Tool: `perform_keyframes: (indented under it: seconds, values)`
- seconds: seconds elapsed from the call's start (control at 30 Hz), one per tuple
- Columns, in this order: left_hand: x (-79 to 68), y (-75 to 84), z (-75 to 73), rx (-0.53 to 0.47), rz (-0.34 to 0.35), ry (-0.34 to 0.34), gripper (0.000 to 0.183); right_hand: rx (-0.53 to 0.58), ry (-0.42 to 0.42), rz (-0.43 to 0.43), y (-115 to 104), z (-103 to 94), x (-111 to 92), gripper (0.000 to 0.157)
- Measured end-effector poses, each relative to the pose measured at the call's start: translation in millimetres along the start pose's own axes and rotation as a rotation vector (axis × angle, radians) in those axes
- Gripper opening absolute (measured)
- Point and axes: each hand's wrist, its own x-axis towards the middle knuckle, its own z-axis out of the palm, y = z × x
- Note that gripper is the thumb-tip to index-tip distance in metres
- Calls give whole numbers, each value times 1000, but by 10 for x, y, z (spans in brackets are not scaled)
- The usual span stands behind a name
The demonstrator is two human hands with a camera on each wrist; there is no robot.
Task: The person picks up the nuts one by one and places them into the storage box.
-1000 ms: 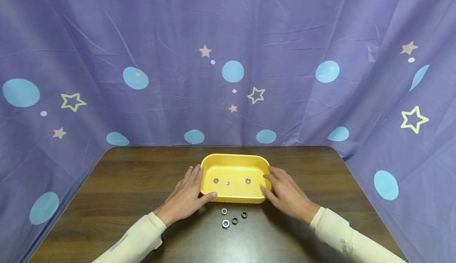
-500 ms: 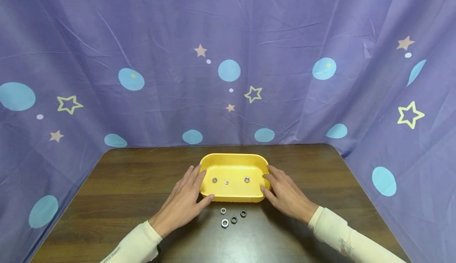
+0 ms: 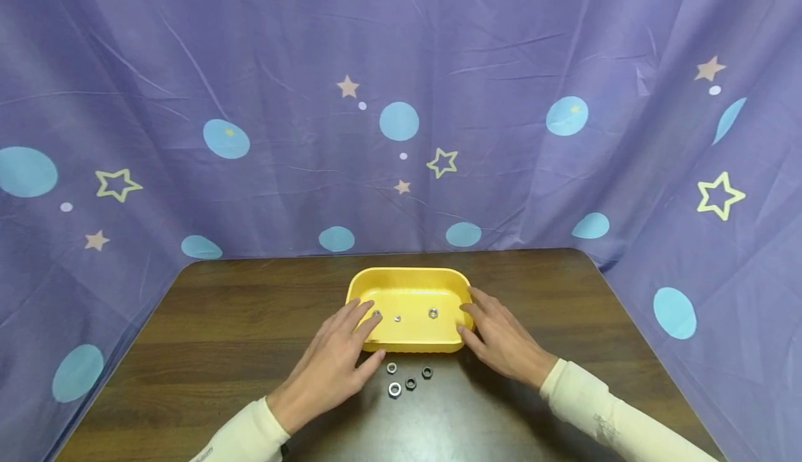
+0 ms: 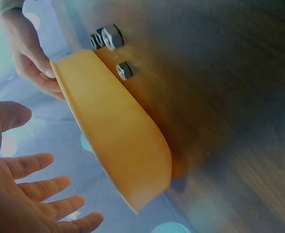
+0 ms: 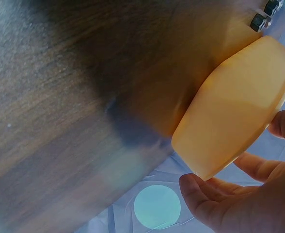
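A shallow yellow plastic tray (image 3: 413, 347) stands on the table with three small metal nuts inside; the left nut (image 3: 376, 314) is partly covered by fingers. My left hand (image 3: 332, 361) hovers over the tray's left end, fingers spread and holding nothing; the left wrist view shows it apart from the wall. At the right end, my right hand (image 3: 506, 338) holds the rim, its fingers bent over the edge. Just in front of the tray lie several hex nuts: a large silver nut (image 3: 394, 389), a smaller silver nut (image 3: 391, 368) and dark nuts (image 3: 410, 383).
The dark wood table (image 3: 250, 309) has rounded far corners. A purple curtain (image 3: 301, 135) with stars and blue dots hangs close behind it and along both sides.
My left hand has left the tray's left rim and moved right over its inside, fingers spread. The right hand stays at the right rim. The head view has shifted slightly.
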Motion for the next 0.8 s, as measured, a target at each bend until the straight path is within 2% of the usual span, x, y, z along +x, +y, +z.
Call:
perform_keyframes:
  seconds: [0.2, 0.3, 0.43, 0.67, 0.8]
  values:
    - [-1, 108, -17, -2, 28, -56, 54, 10, 2, -3, 7, 2, -2, 40]
    - [-4, 160, -9, 12, 57, -62, 51, 10, 1, -3, 10, -1, -2, 40]
    - [-19, 224, 44, 34, 107, -61, 49, 6, 5, -3, 19, -6, -1, 40]
    - [-79, 302, 137, 32, 123, -134, 48, 12, -10, 6, 23, -9, 5, 41]
    - [-110, 347, 164, 44, 150, -122, 47, 16, -19, 16, 25, -11, -4, 42]
